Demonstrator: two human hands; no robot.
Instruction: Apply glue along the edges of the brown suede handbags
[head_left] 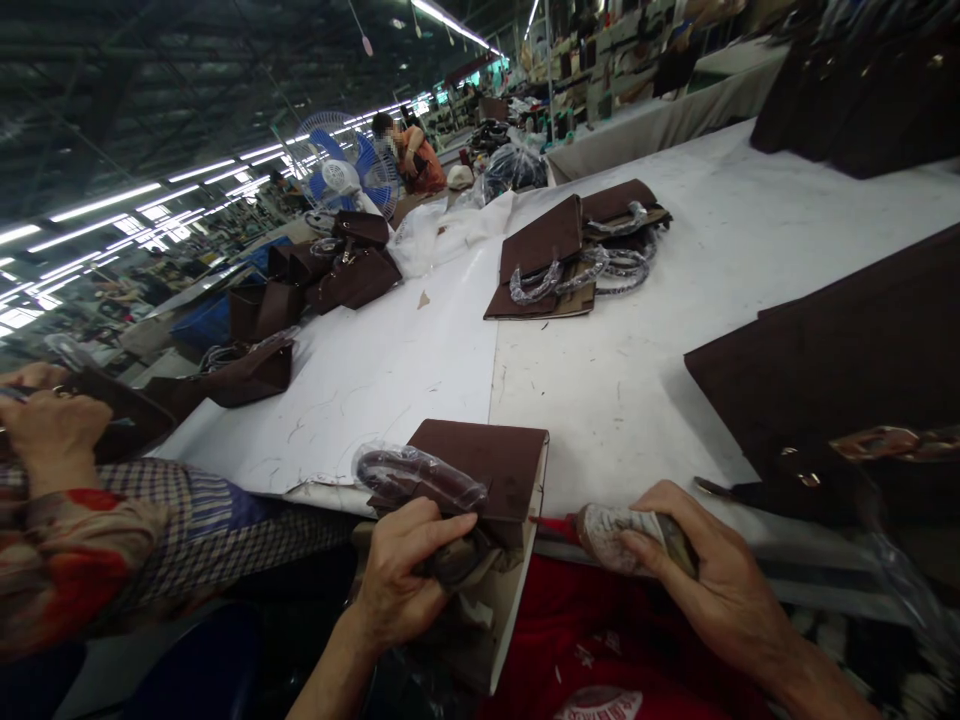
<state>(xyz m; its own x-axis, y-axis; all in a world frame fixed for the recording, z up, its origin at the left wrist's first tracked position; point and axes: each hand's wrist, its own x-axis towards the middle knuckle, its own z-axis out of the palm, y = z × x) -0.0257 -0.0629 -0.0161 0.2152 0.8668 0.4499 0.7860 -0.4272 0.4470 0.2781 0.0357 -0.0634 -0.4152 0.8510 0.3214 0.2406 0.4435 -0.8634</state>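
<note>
A dark brown handbag [487, 470] lies at the table's near edge, its handle [420, 475] wrapped in clear plastic. My left hand [409, 575] is closed around the lower part of that handle and the bag's edge. My right hand [705, 575] grips a smeared glue bottle [622, 535] lying sideways. The bottle's red nozzle [551, 525] points left and touches the bag's side edge.
A large brown bag [847, 380] lies at the right with a metal clasp. More brown bags [570, 255] with wrapped handles sit mid-table, others [337, 275] at the far left. A co-worker's checked sleeve and hands [52, 425] are at left. A blue fan [349, 175] stands behind.
</note>
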